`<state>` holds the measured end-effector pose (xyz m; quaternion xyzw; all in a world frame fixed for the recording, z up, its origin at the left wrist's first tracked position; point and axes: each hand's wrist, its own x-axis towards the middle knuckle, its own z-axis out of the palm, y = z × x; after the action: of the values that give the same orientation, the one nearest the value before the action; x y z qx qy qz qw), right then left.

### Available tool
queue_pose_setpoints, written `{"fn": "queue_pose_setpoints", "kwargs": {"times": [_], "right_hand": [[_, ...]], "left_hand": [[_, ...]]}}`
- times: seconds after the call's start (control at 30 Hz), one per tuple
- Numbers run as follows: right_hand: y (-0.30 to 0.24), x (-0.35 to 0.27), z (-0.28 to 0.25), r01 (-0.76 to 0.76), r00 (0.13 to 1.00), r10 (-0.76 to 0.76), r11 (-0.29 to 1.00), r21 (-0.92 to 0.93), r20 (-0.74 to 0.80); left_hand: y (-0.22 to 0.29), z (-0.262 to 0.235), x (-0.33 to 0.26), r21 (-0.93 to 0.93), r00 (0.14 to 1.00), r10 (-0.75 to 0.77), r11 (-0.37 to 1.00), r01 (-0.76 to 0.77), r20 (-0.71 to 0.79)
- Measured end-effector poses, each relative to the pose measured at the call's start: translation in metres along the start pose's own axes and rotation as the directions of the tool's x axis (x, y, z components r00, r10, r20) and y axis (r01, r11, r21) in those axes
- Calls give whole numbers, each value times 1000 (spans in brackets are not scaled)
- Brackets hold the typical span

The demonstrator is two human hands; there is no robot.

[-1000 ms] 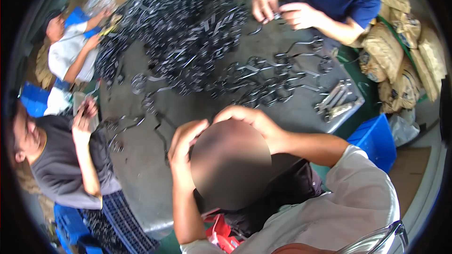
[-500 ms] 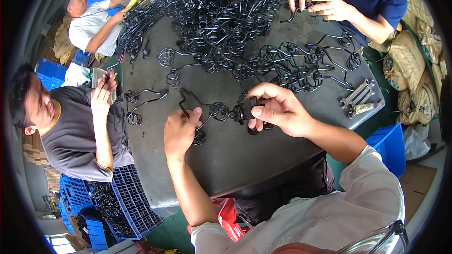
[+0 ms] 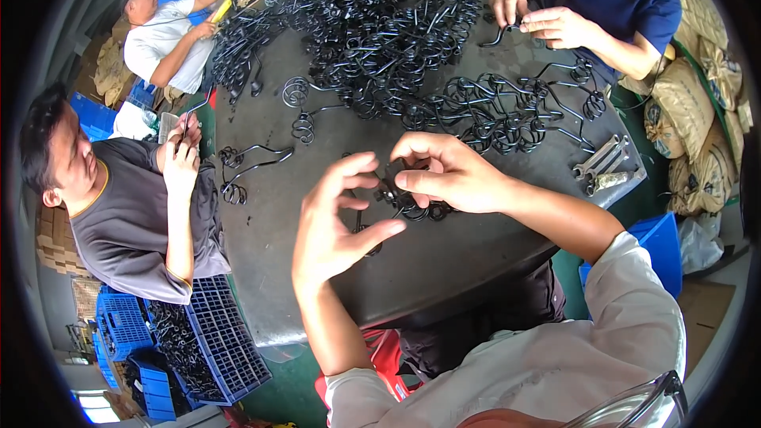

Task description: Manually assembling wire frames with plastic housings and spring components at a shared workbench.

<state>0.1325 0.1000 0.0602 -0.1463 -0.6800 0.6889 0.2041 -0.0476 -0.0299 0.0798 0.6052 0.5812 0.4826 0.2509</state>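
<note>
My right hand (image 3: pixel 456 174) pinches a small black coiled metal part (image 3: pixel 408 208) between thumb and fingers, above the near part of the dark table (image 3: pixel 277 285). Its finer shape is partly hidden by the fingers. My left hand (image 3: pixel 337 218) is raised just left of it, fingers curved and spread apart, seemingly holding nothing. Part of a black coil shows behind my left thumb. Left of my hands lies a bent black wire spring with coiled ends (image 3: pixel 254 160). Another double-coil spring (image 3: pixel 301 107) rests beyond it.
A large heap of black wire springs (image 3: pixel 372 40) covers the far table, with a looser group (image 3: pixel 515 111) to the right. Several wrenches (image 3: pixel 606 162) lie at the right corner. Co-workers handle parts at the left and far sides. Blue crates (image 3: pixel 226 341) stand at lower left.
My left hand has let go of the bent black wire and opened, rising beside the right hand. My right hand has shifted slightly left with the black part.
</note>
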Motion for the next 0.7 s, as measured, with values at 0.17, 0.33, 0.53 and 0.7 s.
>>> {"fn": "queue_pose_setpoints", "kwargs": {"times": [0.17, 0.33, 0.53, 0.7], "right_hand": [[-6, 22, 14, 79, 996, -82, 995, -62, -36], [11, 31, 7, 77, 995, -71, 993, 91, -69], [12, 25, 8, 48, 997, -35, 979, 198, -67], [12, 20, -1, 37, 996, -20, 981, 192, -86]], "left_hand": [[-16, -8, -4, 50, 995, -22, 998, 27, -97], [-19, -25, -5, -26, 980, -178, 984, 176, -86], [-18, -22, -2, -87, 984, -139, 988, 129, -111], [-17, -18, -2, -98, 989, -107, 990, 98, -97]]}}
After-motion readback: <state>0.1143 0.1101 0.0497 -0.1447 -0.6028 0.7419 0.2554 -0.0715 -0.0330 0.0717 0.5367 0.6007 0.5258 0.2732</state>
